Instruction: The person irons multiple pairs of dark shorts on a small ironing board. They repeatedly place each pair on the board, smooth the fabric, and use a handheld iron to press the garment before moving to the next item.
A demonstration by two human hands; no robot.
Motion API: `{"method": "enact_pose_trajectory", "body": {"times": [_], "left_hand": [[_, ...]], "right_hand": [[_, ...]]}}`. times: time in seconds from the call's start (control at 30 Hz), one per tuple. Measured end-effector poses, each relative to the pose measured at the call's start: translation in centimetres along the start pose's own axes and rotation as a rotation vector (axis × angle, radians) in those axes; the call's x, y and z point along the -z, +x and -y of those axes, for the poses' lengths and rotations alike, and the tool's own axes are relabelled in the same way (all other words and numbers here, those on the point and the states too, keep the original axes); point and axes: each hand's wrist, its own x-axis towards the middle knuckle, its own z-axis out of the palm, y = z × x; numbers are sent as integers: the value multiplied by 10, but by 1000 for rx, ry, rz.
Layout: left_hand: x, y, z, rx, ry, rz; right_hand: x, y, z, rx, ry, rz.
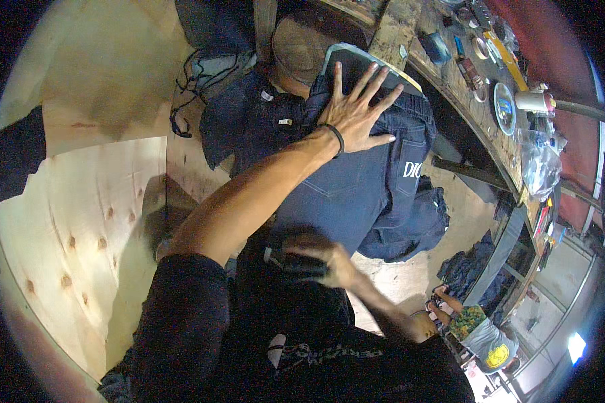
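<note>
Dark blue denim jeans [343, 201] lie spread in front of me, with a back pocket [410, 168] bearing white print on the right side. My left hand [353, 114], a dark band on its wrist, rests flat on the upper part of the jeans with the fingers spread. Close to my body, my right hand [326, 258] is curled round a dark object [302, 263] with a small pale end. Motion blur hides what kind of thing it is. More dark denim garments [249, 114] lie bunched to the left of the jeans.
A worn wooden bench [464, 101] runs along the right, carrying tape rolls, a round dish [504, 109] and a plastic bag [541, 161]. Pale plywood [81, 242] covers the left. Dark cloth [467, 269] lies at the right, near another person [487, 339].
</note>
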Motion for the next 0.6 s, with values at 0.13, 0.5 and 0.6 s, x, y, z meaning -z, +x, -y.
{"method": "enact_pose_trajectory", "body": {"times": [0.13,0.5,0.6], "left_hand": [[-5,-1,2,-111,-39,19],[-4,7,11,-93,-196,83],[-3,10,9,13,-165,132]], "right_hand": [[-8,9,-2,52,-52,-130],[41,39,23,-44,91,166],[81,46,9,-129,113,-16]]}}
